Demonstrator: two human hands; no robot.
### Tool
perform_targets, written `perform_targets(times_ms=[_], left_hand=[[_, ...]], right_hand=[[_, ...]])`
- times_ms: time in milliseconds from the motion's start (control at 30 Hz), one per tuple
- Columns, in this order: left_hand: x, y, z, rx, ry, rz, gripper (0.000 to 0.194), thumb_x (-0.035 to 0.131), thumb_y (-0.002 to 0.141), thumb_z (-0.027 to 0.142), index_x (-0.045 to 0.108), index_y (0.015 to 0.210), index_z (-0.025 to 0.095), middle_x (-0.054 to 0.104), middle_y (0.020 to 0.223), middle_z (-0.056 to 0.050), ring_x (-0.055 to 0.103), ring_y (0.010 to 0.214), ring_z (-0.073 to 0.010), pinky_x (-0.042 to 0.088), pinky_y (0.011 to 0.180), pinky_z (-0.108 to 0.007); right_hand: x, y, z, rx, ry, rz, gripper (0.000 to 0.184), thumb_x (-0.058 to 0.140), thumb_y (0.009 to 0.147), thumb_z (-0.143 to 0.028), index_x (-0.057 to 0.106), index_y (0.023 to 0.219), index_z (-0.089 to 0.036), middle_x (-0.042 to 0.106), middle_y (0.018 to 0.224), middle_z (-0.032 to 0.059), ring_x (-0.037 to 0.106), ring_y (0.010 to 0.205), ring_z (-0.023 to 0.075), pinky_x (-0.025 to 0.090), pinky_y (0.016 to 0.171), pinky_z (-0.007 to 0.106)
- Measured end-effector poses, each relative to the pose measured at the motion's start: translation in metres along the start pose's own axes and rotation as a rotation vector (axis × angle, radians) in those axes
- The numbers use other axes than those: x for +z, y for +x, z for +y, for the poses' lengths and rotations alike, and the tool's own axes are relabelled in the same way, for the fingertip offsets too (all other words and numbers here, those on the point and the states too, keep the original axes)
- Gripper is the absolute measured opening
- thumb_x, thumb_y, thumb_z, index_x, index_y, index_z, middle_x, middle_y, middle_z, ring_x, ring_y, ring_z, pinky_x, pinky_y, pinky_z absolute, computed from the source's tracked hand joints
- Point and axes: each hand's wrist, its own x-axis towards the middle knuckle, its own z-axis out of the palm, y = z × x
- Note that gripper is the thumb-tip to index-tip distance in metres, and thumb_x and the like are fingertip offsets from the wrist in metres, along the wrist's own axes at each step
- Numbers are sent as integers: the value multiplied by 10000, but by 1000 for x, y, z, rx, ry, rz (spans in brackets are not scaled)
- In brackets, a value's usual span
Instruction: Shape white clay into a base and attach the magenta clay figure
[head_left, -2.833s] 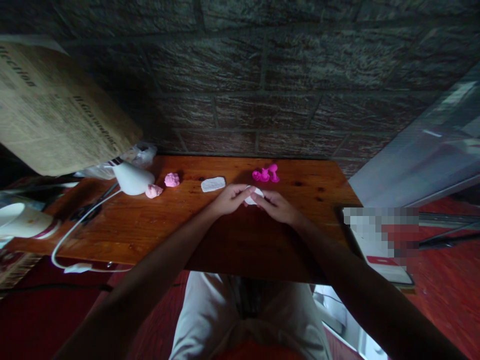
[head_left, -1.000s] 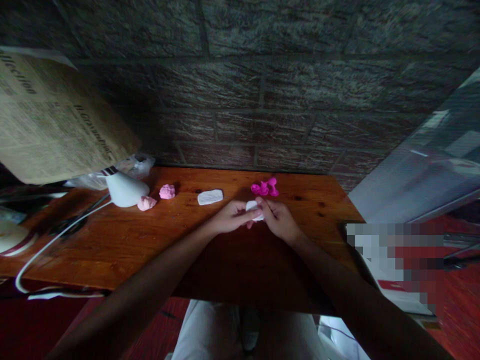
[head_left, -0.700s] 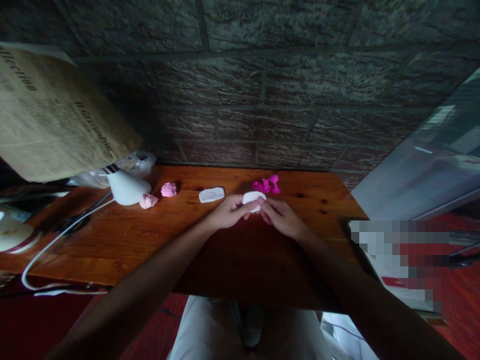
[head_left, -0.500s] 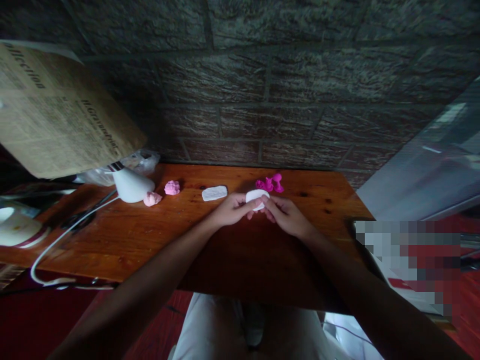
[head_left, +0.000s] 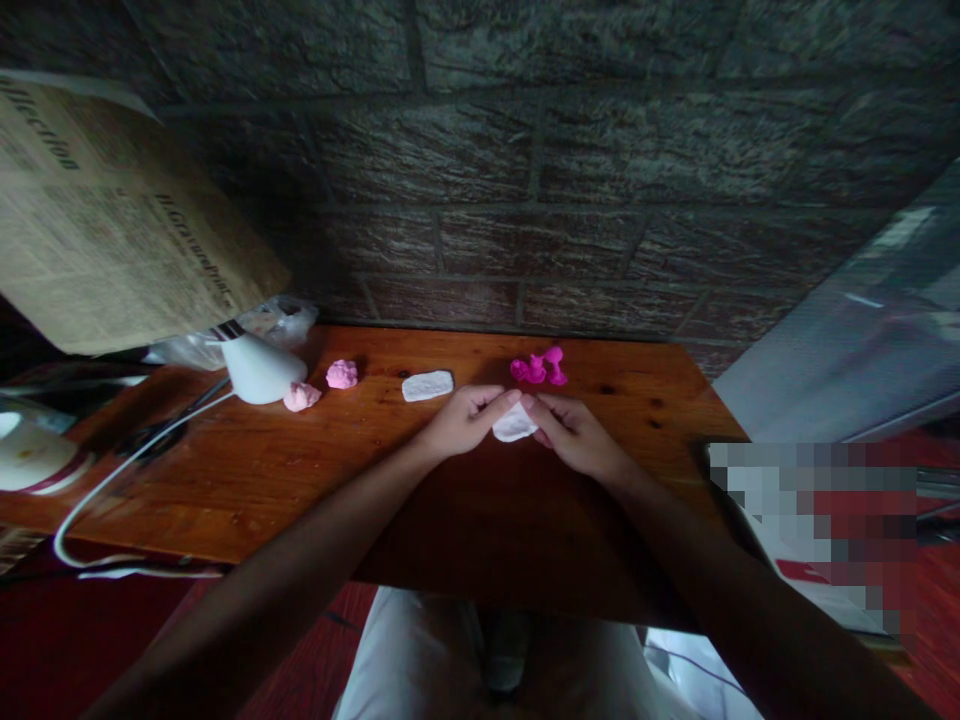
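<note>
Head view | left hand (head_left: 457, 425) and right hand (head_left: 574, 435) meet over the surface (head_left: 300, 470) | fingers of both pinch white clay piece (head_left: 514, 424) between them | advice: press evenly, support underside, avoid tearing.

On the table (head_left: 450, 500), a flat slab (head_left: 427, 385) lies left of the hands, seemingly apart.

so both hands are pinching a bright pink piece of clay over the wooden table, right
Not quite: the head view shows the piece of clay pinched between the left hand and right hand is white. The bright pink clay lies untouched farther back on the wooden table.
</note>
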Motion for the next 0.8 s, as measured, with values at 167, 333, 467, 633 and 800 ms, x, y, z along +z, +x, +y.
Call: perform_targets(times_ms=[167, 333, 467, 633, 800], left_hand=[[-4, 2, -2, -127, -61, -92, 628, 412, 890, 704, 583, 668, 141, 522, 570, 9, 420, 523, -92, 315, 513, -228], [-6, 0, -4, -92, -32, -216, 541, 549, 872, 635, 649, 731, 123, 613, 648, -18, 481, 569, -92, 342, 543, -219], [-5, -1, 0, -66, -34, -257, 500, 579, 868, 603, 629, 704, 133, 624, 655, -20, 530, 618, -107, 390, 598, -225], [-6, -2, 5, -44, 11, -261, 506, 571, 878, 585, 582, 627, 147, 568, 578, 2, 480, 550, -95, 353, 557, -225], [-5, 0, 5, -29, 0, -206, 525, 556, 880, 606, 590, 625, 148, 590, 604, -13, 502, 577, -107, 373, 578, -233]], right_hand=[[-1, 2, 1, -32, -3, 111, 520, 468, 909, -661, 532, 688, -195, 454, 588, -37, 398, 525, 97, 315, 519, 257], [-7, 2, -3, -21, -56, 149, 599, 406, 893, -730, 493, 621, -204, 428, 540, -38, 387, 503, 102, 327, 525, 268], [-7, 1, -4, -11, -95, 82, 639, 379, 882, -758, 528, 620, -195, 432, 543, -35, 400, 513, 104, 343, 539, 270], [-6, 0, -4, 5, -61, 32, 624, 395, 894, -732, 539, 616, -192, 447, 537, -34, 403, 495, 97, 344, 530, 268], [-7, 0, -6, -6, -93, 104, 636, 404, 884, -745, 496, 564, -202, 434, 503, -36, 384, 478, 96, 336, 522, 269]])
